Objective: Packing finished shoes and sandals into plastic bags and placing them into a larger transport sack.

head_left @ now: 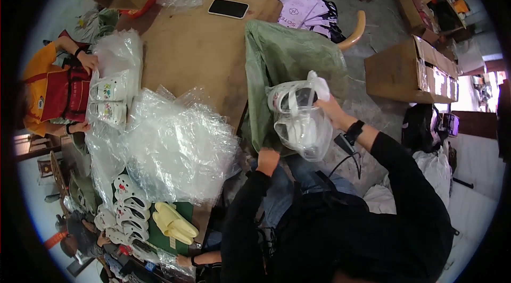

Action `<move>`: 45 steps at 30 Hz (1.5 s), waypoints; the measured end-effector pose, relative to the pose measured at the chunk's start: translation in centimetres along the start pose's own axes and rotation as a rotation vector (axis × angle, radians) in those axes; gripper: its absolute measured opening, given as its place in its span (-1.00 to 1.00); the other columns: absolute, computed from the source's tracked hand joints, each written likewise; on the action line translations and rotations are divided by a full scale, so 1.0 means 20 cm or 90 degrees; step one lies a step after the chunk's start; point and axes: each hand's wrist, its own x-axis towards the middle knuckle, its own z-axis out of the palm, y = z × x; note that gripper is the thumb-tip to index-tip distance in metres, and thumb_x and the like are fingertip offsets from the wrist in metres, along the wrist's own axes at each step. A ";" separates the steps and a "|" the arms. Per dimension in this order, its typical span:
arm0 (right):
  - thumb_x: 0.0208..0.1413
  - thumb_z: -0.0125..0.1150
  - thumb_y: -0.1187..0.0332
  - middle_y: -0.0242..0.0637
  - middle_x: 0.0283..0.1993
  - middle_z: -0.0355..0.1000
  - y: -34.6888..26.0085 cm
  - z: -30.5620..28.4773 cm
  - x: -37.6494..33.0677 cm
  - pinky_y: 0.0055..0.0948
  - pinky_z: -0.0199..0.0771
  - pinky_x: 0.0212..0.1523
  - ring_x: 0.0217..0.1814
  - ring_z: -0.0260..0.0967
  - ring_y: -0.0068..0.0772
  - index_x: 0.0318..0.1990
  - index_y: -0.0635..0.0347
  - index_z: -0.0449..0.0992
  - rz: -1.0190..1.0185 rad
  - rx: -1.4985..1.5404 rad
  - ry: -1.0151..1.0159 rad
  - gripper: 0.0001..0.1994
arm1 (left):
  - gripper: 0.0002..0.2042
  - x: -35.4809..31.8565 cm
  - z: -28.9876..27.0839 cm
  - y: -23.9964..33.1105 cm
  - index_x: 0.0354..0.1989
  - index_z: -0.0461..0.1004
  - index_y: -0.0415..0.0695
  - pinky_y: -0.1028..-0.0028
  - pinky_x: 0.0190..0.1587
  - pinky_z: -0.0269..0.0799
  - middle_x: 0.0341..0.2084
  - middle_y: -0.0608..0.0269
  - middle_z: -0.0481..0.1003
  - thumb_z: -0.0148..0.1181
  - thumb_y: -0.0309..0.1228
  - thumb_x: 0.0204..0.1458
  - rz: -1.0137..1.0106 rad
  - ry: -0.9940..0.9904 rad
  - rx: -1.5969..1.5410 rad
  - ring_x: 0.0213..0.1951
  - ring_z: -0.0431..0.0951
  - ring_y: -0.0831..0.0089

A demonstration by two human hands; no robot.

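Observation:
My right hand (329,108) grips the top of a clear plastic bag (306,134) with white shoes inside, held up over my lap. Right behind the bag hangs a large green woven sack (287,65), draped against the table's edge. My left hand (267,159) is closed on the lower edge of that sack. A black watch sits on my right wrist, and both arms are in black sleeves.
A brown table (197,49) carries a pile of clear plastic bags (175,144), a dark phone (228,8), white clogs (125,203) and yellow slippers (173,222). A co-worker in a red apron (64,94) at left holds bagged white shoes (109,102). Cardboard boxes (410,70) stand at right.

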 end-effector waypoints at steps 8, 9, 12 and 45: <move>-0.19 0.24 0.33 -0.09 -0.10 0.25 0.31 0.19 0.37 -0.21 0.41 -0.15 -0.09 0.28 -0.25 0.00 0.36 0.08 0.075 -0.128 0.089 -0.39 | -0.97 -0.13 -0.33 0.06 -0.61 0.38 -0.05 0.38 -0.54 0.34 -0.62 0.23 0.36 0.07 -0.41 -0.23 0.059 0.205 -0.049 -0.59 0.46 0.35; -0.16 0.27 0.25 -0.03 -0.03 0.23 0.35 0.07 0.46 -0.16 0.38 -0.11 -0.04 0.27 -0.19 0.08 0.33 0.03 0.107 -0.174 0.085 -0.31 | -0.97 -0.10 -0.38 0.09 -0.61 0.38 -0.05 0.38 -0.54 0.34 -0.62 0.23 0.36 0.07 -0.41 -0.23 0.072 0.213 -0.049 -0.59 0.46 0.35; -0.17 0.32 0.20 0.08 0.04 0.20 0.33 0.12 0.44 -0.12 0.35 -0.08 0.03 0.23 -0.15 0.17 0.25 -0.04 0.086 -0.266 0.195 -0.20 | -0.96 -0.14 -0.39 0.08 -0.57 0.38 -0.05 0.39 -0.55 0.34 -0.60 0.23 0.36 0.06 -0.40 -0.22 0.046 0.207 -0.033 -0.60 0.46 0.36; 0.11 0.07 0.18 -0.36 -0.55 0.32 -0.16 -0.24 -0.09 -0.39 0.18 -0.45 -0.51 0.12 -0.56 -0.52 0.42 0.39 -0.390 -0.114 0.455 -0.61 | -0.83 -0.03 -0.48 0.02 -0.30 0.42 -0.11 0.30 -0.56 0.40 -0.58 0.11 0.46 -0.05 -0.41 -0.05 0.016 0.100 -0.102 -0.54 0.53 0.19</move>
